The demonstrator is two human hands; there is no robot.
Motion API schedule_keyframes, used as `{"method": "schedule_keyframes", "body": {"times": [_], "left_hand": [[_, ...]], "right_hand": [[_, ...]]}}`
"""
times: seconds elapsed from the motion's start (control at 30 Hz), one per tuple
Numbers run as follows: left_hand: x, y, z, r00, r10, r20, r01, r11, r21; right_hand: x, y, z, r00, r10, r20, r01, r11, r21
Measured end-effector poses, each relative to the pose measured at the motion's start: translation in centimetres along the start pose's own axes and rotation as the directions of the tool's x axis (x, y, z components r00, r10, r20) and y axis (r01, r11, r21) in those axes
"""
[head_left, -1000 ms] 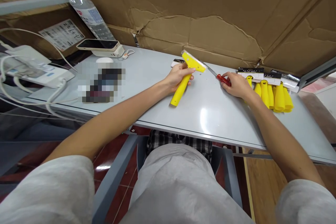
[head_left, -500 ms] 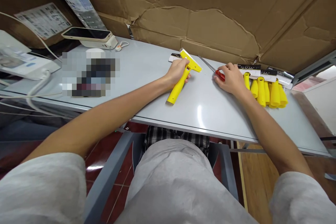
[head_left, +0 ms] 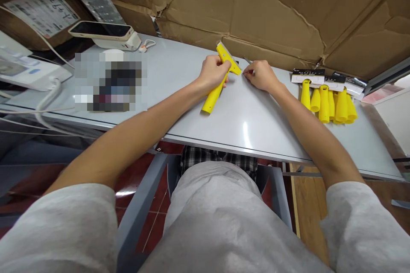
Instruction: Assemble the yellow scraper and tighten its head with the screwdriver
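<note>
Just above the frame's centre, the left hand is clenched round the yellow scraper, whose long axis slants from head at upper right to handle at lower left, while the right hand, grasping the mostly hidden screwdriver, sits just beside that head.

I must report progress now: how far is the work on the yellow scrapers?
Looks done: nothing I can confirm. In hand: the left hand holds one yellow scraper on the grey table; the right hand brings a screwdriver to its head. Possibly left: the pile of scrapers at right.
</note>
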State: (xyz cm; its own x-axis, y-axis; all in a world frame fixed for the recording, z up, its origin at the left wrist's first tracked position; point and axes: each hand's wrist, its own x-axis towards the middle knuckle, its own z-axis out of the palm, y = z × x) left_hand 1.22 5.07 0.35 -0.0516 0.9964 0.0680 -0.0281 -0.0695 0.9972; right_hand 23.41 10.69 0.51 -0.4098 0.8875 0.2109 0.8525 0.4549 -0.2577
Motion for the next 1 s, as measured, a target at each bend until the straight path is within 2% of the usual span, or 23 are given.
{"method": "schedule_keyframes", "body": {"times": [0.23,0.3,0.33,0.37,0.4,0.47,0.53,0.6,0.67,0.8,1.0], "left_hand": [[-0.8,0.6,0.4,0.997,-0.016,0.072,0.015,1.000,0.019],[-1.0,0.8,0.6,0.997,-0.017,0.079,0.017,1.000,0.012],[-1.2,1.0,0.6,0.997,-0.013,0.079,0.013,1.000,0.009],[-1.3,1.2,0.6,0.997,-0.007,0.074,0.007,1.000,0.004],[-1.6,1.5,0.7,0.998,0.003,0.065,-0.002,1.000,-0.005],[-2.0,2.0,0.8,0.999,0.027,0.044,-0.026,0.999,-0.029],[-2.4,2.3,1.0,0.998,0.056,0.034,-0.054,0.997,-0.048],[-2.6,2.2,1.2,0.997,0.059,0.046,-0.057,0.996,-0.063],[-2.6,1.6,1.6,0.996,0.007,0.084,-0.001,0.998,-0.066],[-2.8,0.6,2.3,0.977,-0.149,0.155,0.155,0.987,-0.028],[-3.2,1.2,2.5,0.987,-0.137,0.079,0.144,0.984,-0.106]], "right_hand": [[-2.6,0.0,-0.6,0.999,0.026,-0.024,-0.025,0.999,0.035],[-3.6,-0.5,-0.7,0.994,0.060,-0.094,-0.044,0.986,0.163],[-4.1,-0.8,-0.7,0.985,0.097,-0.142,-0.054,0.959,0.279],[-4.5,-1.1,-0.5,0.972,0.150,-0.181,-0.061,0.904,0.422],[-4.9,-1.5,-0.3,0.958,0.211,-0.196,-0.062,0.816,0.575],[-5.6,-2.4,0.1,0.942,0.305,-0.140,-0.059,0.561,0.826],[-5.9,-3.2,0.6,0.946,0.324,-0.036,-0.067,0.304,0.950],[-6.0,-3.9,1.0,0.956,0.292,0.030,-0.072,0.135,0.988],[-6.0,-4.1,1.4,0.963,0.262,0.056,-0.073,0.059,0.996],[-5.9,-3.9,2.0,0.968,0.242,0.071,-0.076,0.012,0.997],[-5.8,-3.5,2.3,0.965,0.234,0.117,-0.119,-0.008,0.993]]}}
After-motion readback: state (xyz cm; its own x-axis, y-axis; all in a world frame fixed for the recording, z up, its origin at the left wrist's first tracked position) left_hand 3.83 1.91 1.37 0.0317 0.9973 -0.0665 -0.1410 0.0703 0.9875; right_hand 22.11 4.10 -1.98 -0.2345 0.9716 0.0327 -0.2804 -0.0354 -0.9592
